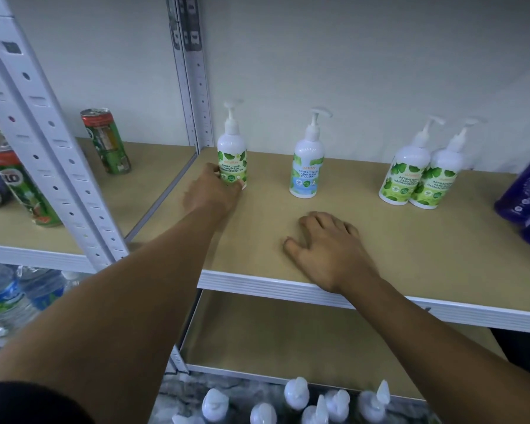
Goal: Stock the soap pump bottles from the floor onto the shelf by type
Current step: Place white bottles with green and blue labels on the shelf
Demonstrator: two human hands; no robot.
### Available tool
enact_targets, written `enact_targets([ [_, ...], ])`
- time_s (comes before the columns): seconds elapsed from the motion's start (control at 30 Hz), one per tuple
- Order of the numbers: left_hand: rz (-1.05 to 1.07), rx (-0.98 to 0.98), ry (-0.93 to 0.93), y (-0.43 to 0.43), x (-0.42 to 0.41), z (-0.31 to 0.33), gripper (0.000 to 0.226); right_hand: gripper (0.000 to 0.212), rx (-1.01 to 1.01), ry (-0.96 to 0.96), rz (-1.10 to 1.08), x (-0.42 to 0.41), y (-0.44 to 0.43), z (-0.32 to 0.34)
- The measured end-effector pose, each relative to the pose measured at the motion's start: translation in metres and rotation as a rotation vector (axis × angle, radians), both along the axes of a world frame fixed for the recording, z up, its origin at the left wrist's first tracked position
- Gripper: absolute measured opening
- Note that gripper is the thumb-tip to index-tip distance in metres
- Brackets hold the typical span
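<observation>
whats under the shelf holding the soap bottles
A lower shelf board, and below it pump tops of soap bottles on the floor. The right arm covers the board's right end; bottle labels are hidden.

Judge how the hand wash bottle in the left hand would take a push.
The green-label hand wash bottle is tall on a narrow base, so a high push would probably tip it. Its smooth plastic may slip. The left hand grips low, likely steadying it.

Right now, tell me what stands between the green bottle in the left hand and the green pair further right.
In the head view, one blue-label Cool Mint bottle stands upright there, touching neither; the rest is bare shelf.
</observation>
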State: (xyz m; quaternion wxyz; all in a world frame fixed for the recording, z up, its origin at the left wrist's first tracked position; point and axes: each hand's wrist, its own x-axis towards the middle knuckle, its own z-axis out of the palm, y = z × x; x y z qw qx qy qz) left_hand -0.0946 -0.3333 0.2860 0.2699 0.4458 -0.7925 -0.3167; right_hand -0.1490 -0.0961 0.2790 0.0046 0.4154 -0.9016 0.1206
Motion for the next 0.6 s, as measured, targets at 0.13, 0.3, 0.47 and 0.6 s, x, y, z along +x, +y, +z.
enact_targets([
  [0.13, 0.005, -0.009, -0.013, -0.005, -0.003, -0.002, 0.057, 0.063, -0.001, 0.001, 0.001, 0.001, 0.0, 0.0],
  [0.3, 0.029, -0.029, -0.046, -0.005, -0.007, -0.003, 0.053, 0.063, -0.01, 0.002, 0.003, 0.0, 0.001, -0.001],
  [0.47, 0.043, -0.048, -0.067, -0.003, -0.007, -0.003, 0.052, 0.063, -0.012, 0.004, 0.007, -0.001, 0.001, -0.001],
  [0.6, 0.05, -0.052, -0.095, 0.004, -0.003, 0.001, 0.059, 0.063, -0.026, -0.004, 0.007, 0.0, 0.002, -0.001],
])
